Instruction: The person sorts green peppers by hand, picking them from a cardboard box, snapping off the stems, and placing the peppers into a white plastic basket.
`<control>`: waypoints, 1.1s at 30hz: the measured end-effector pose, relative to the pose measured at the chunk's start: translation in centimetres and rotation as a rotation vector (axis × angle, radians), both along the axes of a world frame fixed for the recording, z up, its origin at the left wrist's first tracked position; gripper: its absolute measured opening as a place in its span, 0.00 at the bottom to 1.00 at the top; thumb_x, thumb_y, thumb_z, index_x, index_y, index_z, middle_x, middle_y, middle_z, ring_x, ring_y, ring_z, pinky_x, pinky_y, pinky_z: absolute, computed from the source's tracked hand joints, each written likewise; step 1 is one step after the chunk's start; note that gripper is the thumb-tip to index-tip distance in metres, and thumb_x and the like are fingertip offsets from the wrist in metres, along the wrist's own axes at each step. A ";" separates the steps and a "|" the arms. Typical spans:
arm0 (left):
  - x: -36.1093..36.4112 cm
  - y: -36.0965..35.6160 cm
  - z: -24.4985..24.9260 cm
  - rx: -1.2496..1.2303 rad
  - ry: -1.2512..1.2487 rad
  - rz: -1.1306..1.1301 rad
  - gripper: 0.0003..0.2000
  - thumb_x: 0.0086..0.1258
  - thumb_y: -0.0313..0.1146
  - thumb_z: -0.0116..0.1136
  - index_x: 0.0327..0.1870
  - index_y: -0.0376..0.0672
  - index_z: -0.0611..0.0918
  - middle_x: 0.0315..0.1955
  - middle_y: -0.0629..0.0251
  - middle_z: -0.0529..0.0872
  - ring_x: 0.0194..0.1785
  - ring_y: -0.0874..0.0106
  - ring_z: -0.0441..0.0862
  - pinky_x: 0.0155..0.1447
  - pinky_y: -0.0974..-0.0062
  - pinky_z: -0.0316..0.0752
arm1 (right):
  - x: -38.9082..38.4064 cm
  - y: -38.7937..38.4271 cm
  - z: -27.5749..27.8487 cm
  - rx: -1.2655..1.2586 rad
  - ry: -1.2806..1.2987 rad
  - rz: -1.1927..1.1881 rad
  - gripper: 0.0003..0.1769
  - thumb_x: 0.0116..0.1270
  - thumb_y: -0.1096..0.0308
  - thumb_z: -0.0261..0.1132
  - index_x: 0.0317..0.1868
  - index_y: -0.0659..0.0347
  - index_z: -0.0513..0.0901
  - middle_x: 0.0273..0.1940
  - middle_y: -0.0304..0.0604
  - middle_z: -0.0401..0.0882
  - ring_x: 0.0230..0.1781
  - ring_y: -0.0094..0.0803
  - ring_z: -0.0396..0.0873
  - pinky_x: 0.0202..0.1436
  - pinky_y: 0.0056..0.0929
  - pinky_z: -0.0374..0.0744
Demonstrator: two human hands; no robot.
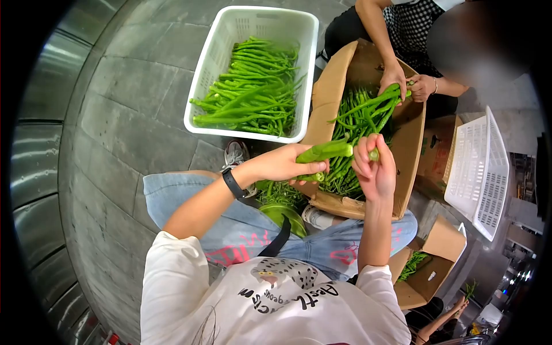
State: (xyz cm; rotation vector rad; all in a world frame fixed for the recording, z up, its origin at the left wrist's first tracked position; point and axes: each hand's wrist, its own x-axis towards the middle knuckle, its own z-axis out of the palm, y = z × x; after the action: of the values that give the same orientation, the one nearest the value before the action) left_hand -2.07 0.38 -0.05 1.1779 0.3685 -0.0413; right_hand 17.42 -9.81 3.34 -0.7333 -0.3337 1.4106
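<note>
My left hand [290, 163] is closed around several long green peppers [325, 150], their cut or stem ends pointing right. Just to its right, my right hand [375, 164] has its fingers curled in a pinch at a small pale green piece [374, 155], near the pepper ends. Both hands are above the near edge of a cardboard box [326, 86] filled with loose green peppers [339, 167]. Up and to the left stands a white plastic crate [195, 95] with green peppers [253, 92] lying mostly lengthwise in it.
Across the box, a person's hands [394, 80] hold green peppers. A green container [287, 217] with stem bits stands between my legs. At right are a white crate [480, 172] and a smaller cardboard box [445, 247] with greens. Another person's arm [440, 325] shows lower right.
</note>
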 end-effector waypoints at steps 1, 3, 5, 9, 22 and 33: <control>0.0 0.1 0.0 -0.036 0.000 0.008 0.14 0.73 0.44 0.52 0.47 0.43 0.75 0.28 0.72 0.79 0.24 0.84 0.73 0.26 0.85 0.68 | -1.4 0.4 1.0 -0.037 -0.112 -0.100 0.13 0.74 0.64 0.51 0.38 0.64 0.77 0.27 0.37 0.70 0.22 0.20 0.65 0.25 0.16 0.63; -0.2 0.1 0.4 0.001 0.047 0.010 0.13 0.73 0.44 0.51 0.46 0.43 0.75 0.26 0.72 0.80 0.24 0.84 0.73 0.25 0.85 0.68 | -2.2 0.5 1.5 -0.070 -0.433 -0.156 0.10 0.71 0.67 0.55 0.43 0.64 0.78 0.29 0.36 0.69 0.27 0.21 0.66 0.31 0.16 0.65; -0.1 0.1 0.5 0.034 0.057 -0.013 0.14 0.73 0.44 0.51 0.46 0.43 0.75 0.25 0.73 0.80 0.23 0.84 0.73 0.25 0.86 0.68 | -1.6 0.2 1.6 -0.057 -0.857 -0.066 0.12 0.67 0.71 0.60 0.48 0.65 0.79 0.30 0.35 0.68 0.31 0.21 0.66 0.37 0.17 0.66; 0.2 -0.6 0.3 0.147 0.124 0.019 0.15 0.71 0.45 0.54 0.46 0.41 0.75 0.23 0.73 0.80 0.22 0.83 0.73 0.25 0.85 0.68 | -2.2 0.9 2.0 0.156 -1.532 0.036 0.12 0.55 0.73 0.70 0.41 0.62 0.84 0.27 0.36 0.71 0.27 0.22 0.70 0.30 0.21 0.68; 0.2 -0.3 -1.6 0.486 0.023 0.031 0.18 0.69 0.45 0.56 0.43 0.36 0.79 0.16 0.64 0.80 0.21 0.75 0.80 0.27 0.77 0.72 | -0.3 -1.3 0.4 -0.139 -0.793 -0.065 0.11 0.71 0.68 0.57 0.44 0.68 0.80 0.26 0.38 0.79 0.15 0.11 0.61 0.18 0.10 0.56; -0.2 1.3 -2.1 -0.161 0.000 0.198 0.19 0.76 0.50 0.41 0.44 0.42 0.76 0.22 0.71 0.75 0.21 0.81 0.69 0.27 0.83 0.67 | 1.3 -1.2 0.6 0.102 -0.176 -0.020 0.12 0.71 0.65 0.50 0.35 0.65 0.74 0.25 0.38 0.68 0.21 0.20 0.63 0.23 0.17 0.60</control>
State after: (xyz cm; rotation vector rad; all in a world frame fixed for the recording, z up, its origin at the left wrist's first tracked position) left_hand -2.30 1.65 -2.17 0.9787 0.4718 0.0995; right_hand 18.73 -11.03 3.91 -0.7769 -0.5305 1.3030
